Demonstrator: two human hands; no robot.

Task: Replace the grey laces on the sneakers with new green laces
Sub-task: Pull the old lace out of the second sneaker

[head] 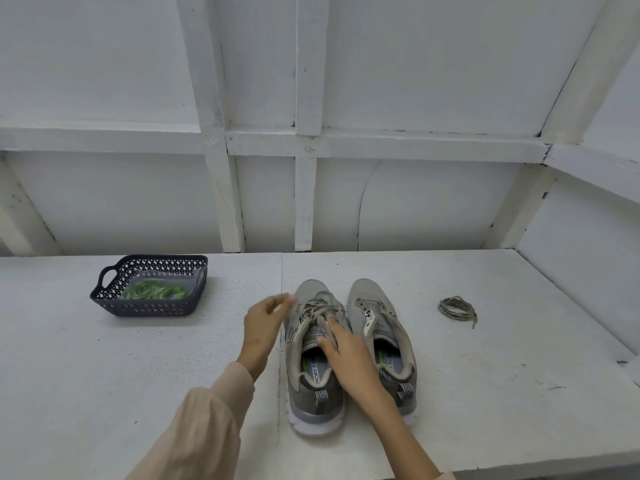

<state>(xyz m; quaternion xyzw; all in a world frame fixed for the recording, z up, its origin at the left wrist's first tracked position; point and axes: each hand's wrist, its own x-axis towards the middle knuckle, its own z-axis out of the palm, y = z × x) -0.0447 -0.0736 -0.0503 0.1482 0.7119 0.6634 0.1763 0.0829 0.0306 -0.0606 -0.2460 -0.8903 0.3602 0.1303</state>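
Far left of the laced sneaker (313,393), toward the back of the white table (138,375), sits a dark perforated basket (145,306) with handles. Inside it lies a clear bag holding a bundle of green laces (154,291).

Just left of that sneaker's toe hovers the left hand (265,318) in a beige sleeve. Its fingers are curled toward the thumb, but they are blurred, and whether they pinch anything cannot be told.

The sneaker points away from the person, and its grey lace (317,308) is threaded loosely through the eyelets. The right hand (346,351) rests on its tongue, fingers fairly straight and slightly apart, with the fingertips touching the lace.

Touching the sneaker on the right stands the second sneaker (375,306), eyelets bare. Well to the right lies a coiled grey lace (455,308) on the table.
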